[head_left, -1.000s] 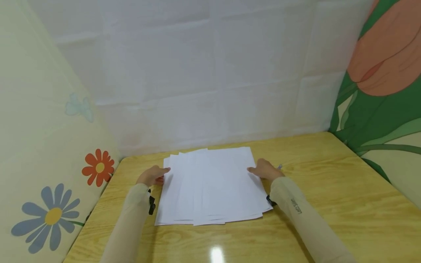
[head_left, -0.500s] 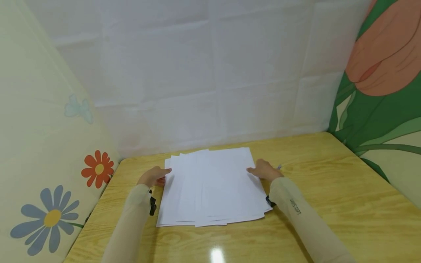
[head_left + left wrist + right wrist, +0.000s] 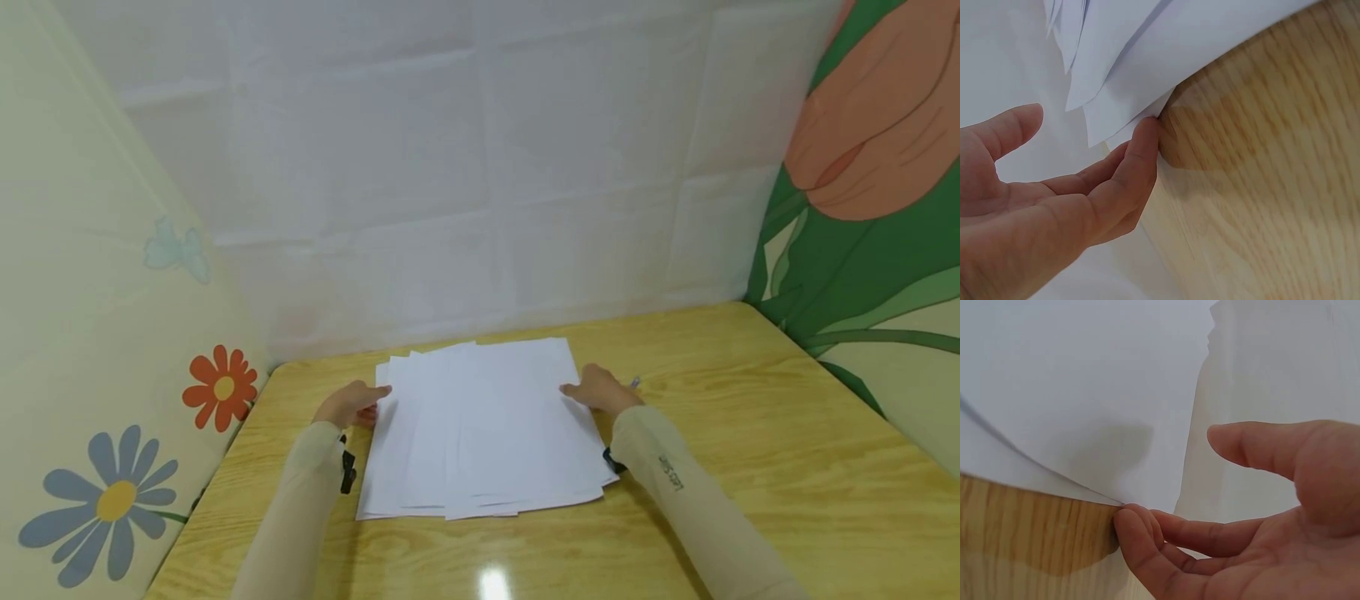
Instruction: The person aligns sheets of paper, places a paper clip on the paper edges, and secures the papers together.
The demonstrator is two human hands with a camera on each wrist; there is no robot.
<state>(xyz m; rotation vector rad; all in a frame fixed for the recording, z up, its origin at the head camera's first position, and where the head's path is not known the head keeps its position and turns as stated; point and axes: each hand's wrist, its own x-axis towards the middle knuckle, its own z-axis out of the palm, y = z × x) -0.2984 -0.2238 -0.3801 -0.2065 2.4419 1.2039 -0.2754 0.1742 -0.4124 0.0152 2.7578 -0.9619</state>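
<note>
Hardly anything has moved since a second ago: the left hand (image 3: 348, 404) and the left edge of the paper pile (image 3: 502, 425) sit a tiny bit farther right, and the painted flowers a bit farther left. Biggest is the white cloth (image 3: 480, 167) with fold lines, filling the top middle of the frame. Below it is the yellow wood bench (image 3: 780, 400). An orange tulip (image 3: 885, 133) is at the upper right. The white paper pile lies on the bench, lower middle, with its sheets poking out unevenly. Two pale sleeves (image 3: 288, 508) reach up from the bottom. A blue flower (image 3: 116, 502) is at the lower left. The hands are apart, one on each side of the pile. In the wrist views, bent fingers of the left hand and right hand (image 3: 602, 390) touch the paper edges, and both thumbs stand off the paper. Smallest is a little thing (image 3: 636, 382) just beside the right hand, too small to name.
</note>
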